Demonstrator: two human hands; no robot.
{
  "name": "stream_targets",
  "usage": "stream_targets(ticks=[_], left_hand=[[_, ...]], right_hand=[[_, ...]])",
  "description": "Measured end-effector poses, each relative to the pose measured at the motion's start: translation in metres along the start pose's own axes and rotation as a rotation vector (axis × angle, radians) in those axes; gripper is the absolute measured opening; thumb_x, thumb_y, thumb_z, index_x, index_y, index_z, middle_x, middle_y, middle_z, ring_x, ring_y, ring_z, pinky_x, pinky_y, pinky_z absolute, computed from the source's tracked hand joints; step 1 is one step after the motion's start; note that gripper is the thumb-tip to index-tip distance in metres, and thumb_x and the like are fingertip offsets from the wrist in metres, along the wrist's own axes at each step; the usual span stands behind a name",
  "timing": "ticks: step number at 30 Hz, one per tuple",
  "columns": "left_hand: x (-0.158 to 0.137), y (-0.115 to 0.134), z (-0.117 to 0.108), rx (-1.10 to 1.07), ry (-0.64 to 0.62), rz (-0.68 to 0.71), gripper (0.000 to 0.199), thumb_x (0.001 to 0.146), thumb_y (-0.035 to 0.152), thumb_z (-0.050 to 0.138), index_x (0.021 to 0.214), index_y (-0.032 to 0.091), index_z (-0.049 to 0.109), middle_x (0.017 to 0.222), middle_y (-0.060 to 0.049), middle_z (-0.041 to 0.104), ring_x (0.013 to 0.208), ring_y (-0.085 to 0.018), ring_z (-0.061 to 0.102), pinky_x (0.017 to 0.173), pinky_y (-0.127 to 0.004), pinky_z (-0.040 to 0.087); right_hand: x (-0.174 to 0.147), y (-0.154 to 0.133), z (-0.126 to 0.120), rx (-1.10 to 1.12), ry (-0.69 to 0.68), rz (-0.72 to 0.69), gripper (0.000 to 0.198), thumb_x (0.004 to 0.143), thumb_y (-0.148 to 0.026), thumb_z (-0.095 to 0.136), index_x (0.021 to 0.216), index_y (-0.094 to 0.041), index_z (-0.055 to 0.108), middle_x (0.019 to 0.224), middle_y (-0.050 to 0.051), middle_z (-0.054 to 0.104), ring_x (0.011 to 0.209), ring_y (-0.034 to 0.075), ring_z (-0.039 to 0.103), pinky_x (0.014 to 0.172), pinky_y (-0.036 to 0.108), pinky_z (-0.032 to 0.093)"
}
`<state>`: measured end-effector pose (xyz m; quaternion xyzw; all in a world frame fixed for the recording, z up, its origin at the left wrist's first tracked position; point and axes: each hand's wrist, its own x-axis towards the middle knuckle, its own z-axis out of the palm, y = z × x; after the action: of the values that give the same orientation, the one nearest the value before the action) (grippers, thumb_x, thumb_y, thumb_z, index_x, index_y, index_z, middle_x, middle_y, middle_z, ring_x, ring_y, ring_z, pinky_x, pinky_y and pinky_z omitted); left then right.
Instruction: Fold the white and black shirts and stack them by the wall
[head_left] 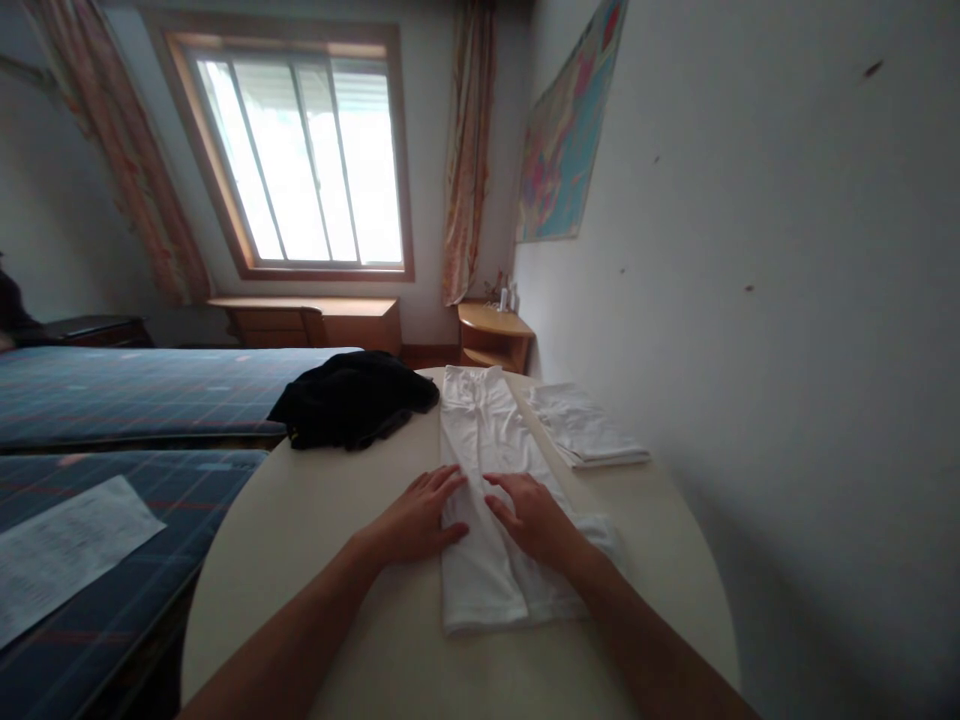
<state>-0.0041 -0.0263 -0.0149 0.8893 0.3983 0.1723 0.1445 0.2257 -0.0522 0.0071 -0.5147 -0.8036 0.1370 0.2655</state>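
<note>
Head view: your left hand (420, 520) & right hand (534, 518) lie flat, fingers spread, on the white pants (487, 480), mid-frame on the desk (322, 520). Press evenly w/ both, rub out bumps, keep edges lined up.

Dim room, blown-out daylight from the window (300, 160), soft shadows, strong wide-angle tilt and edge distortion.

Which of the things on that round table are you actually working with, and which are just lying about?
In hand:
left hand and right hand, both flat on the long white garment.

Lying about:
folded white cloth, black garment, sheet of paper on the bed.
</note>
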Motion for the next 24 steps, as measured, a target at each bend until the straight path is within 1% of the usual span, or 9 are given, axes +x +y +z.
stream_targets(ticks=[5, 8, 10, 13, 17, 19, 21, 24], left_hand=[[0.0, -0.003, 0.002, 0.041, -0.027, -0.019, 0.073, 0.084, 0.044, 0.063, 0.148, 0.019, 0.037, 0.157, -0.015, 0.032, 0.145, -0.03, 0.028, 0.119, -0.048, 0.021], [0.001, -0.004, 0.004, 0.055, -0.034, -0.02, 0.074, 0.085, 0.045, 0.062, 0.148, 0.018, 0.036, 0.157, -0.015, 0.031, 0.146, -0.03, 0.026, 0.119, -0.049, 0.02], [0.001, -0.004, 0.005, 0.068, -0.043, -0.026, 0.074, 0.085, 0.045, 0.061, 0.149, 0.017, 0.035, 0.158, -0.016, 0.03, 0.146, -0.03, 0.025, 0.12, -0.049, 0.02], [0.001, -0.005, 0.005, 0.089, -0.064, -0.03, 0.074, 0.087, 0.047, 0.059, 0.149, 0.017, 0.033, 0.158, -0.015, 0.03, 0.147, -0.028, 0.024, 0.12, -0.047, 0.019], [0.0, -0.005, 0.003, 0.11, -0.082, -0.037, 0.076, 0.088, 0.051, 0.055, 0.151, 0.017, 0.03, 0.159, -0.014, 0.028, 0.148, -0.028, 0.023, 0.121, -0.046, 0.018], [-0.001, -0.004, 0.001, 0.112, -0.09, -0.041, 0.075, 0.089, 0.052, 0.055, 0.151, 0.018, 0.031, 0.159, -0.014, 0.027, 0.148, -0.028, 0.022, 0.12, -0.046, 0.019], [-0.001, -0.002, -0.001, 0.116, -0.099, -0.037, 0.071, 0.089, 0.052, 0.055, 0.15, 0.022, 0.034, 0.16, -0.013, 0.026, 0.148, -0.03, 0.022, 0.12, -0.048, 0.019], [-0.001, 0.0, -0.003, 0.122, -0.105, -0.019, 0.067, 0.088, 0.051, 0.058, 0.148, 0.029, 0.038, 0.161, -0.011, 0.025, 0.147, -0.032, 0.022, 0.119, -0.051, 0.019]], right_hand=[[0.019, 0.002, 0.019, -0.112, -0.068, 0.026, 0.043, 0.1, -0.036, 0.04, 0.135, -0.017, 0.056, 0.136, 0.01, 0.059, 0.13, 0.023, 0.049, 0.112, 0.038, 0.031], [0.026, 0.002, 0.028, -0.167, -0.114, 0.048, 0.042, 0.1, -0.038, 0.038, 0.133, -0.02, 0.058, 0.141, 0.009, 0.055, 0.134, 0.025, 0.043, 0.114, 0.042, 0.027], [0.028, 0.002, 0.032, -0.159, -0.115, 0.06, 0.042, 0.1, -0.038, 0.038, 0.13, -0.02, 0.06, 0.141, 0.009, 0.055, 0.134, 0.024, 0.043, 0.114, 0.041, 0.026], [0.031, 0.004, 0.038, -0.117, -0.072, 0.102, 0.042, 0.099, -0.038, 0.04, 0.132, -0.02, 0.058, 0.141, 0.009, 0.056, 0.132, 0.021, 0.046, 0.113, 0.038, 0.027], [0.031, 0.006, 0.041, -0.131, -0.01, 0.196, 0.043, 0.096, -0.035, 0.044, 0.134, -0.019, 0.057, 0.142, 0.011, 0.054, 0.133, 0.022, 0.045, 0.114, 0.039, 0.025], [0.029, 0.005, 0.04, -0.16, -0.013, 0.224, 0.044, 0.095, -0.036, 0.045, 0.135, -0.019, 0.057, 0.143, 0.012, 0.053, 0.135, 0.024, 0.043, 0.115, 0.041, 0.023], [0.025, 0.003, 0.038, -0.192, -0.029, 0.22, 0.047, 0.096, -0.039, 0.044, 0.139, -0.021, 0.053, 0.147, 0.012, 0.049, 0.138, 0.026, 0.038, 0.116, 0.047, 0.018], [0.02, 0.0, 0.035, -0.224, -0.081, 0.158, 0.05, 0.098, -0.043, 0.04, 0.145, -0.027, 0.045, 0.154, 0.008, 0.039, 0.144, 0.027, 0.029, 0.117, 0.053, 0.012]])
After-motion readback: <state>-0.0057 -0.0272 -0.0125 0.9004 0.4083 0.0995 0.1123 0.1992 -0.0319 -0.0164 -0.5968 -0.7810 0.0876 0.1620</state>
